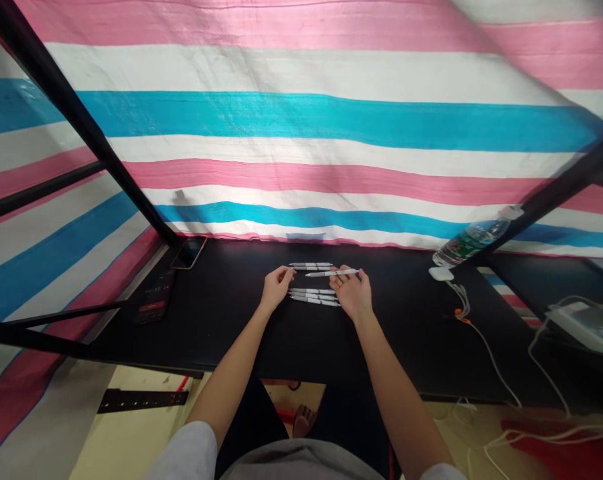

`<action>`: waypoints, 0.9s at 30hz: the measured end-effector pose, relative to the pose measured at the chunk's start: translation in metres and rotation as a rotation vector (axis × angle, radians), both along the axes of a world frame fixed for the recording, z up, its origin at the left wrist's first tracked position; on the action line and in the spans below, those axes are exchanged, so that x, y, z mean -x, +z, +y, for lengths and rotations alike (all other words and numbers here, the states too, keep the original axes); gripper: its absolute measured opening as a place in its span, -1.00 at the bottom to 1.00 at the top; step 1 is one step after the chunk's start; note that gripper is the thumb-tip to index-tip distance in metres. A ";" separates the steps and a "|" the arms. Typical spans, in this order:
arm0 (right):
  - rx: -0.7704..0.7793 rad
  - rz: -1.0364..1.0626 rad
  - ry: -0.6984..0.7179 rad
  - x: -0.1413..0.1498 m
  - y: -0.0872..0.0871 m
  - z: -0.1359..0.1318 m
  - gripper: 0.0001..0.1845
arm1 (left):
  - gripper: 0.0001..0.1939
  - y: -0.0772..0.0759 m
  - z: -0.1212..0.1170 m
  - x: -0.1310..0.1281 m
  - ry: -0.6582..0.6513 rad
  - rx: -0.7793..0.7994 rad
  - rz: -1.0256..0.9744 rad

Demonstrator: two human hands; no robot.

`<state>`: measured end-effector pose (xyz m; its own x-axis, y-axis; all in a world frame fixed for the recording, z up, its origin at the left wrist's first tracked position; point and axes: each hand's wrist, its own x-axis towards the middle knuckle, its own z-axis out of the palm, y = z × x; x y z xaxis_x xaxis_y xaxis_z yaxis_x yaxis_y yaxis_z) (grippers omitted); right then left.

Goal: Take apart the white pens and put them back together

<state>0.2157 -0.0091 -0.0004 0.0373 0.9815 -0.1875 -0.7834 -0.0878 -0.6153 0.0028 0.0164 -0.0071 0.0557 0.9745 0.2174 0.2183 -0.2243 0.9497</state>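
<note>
Your right hand [352, 293] has one slim white-and-grey pen [320, 274] in its fingers, over the black table [221, 327]; your left hand [276, 288] curls narrow, its grip unclear. Around them: seemingly two similar pens [311, 265] beyond, three nearer pens [312, 296]; leftward, two dark rectangular phones [155, 297]; rightward, one clear plastic bottle [468, 244].

Pens [315, 301]: details too small to tell; white box [588, 325] cut off right.
</note>
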 end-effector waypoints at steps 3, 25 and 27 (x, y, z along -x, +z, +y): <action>-0.047 -0.092 0.078 0.003 0.000 -0.001 -0.61 | -0.66 0.004 -0.005 -0.003 -0.165 -0.043 0.010; -0.194 -1.533 -0.296 0.001 -0.028 0.000 -0.77 | -0.86 -0.005 0.000 0.004 -0.093 -0.179 0.440; -0.225 -1.601 -0.282 0.002 -0.028 -0.001 -0.78 | -0.85 -0.004 0.000 0.004 -0.108 -0.166 0.459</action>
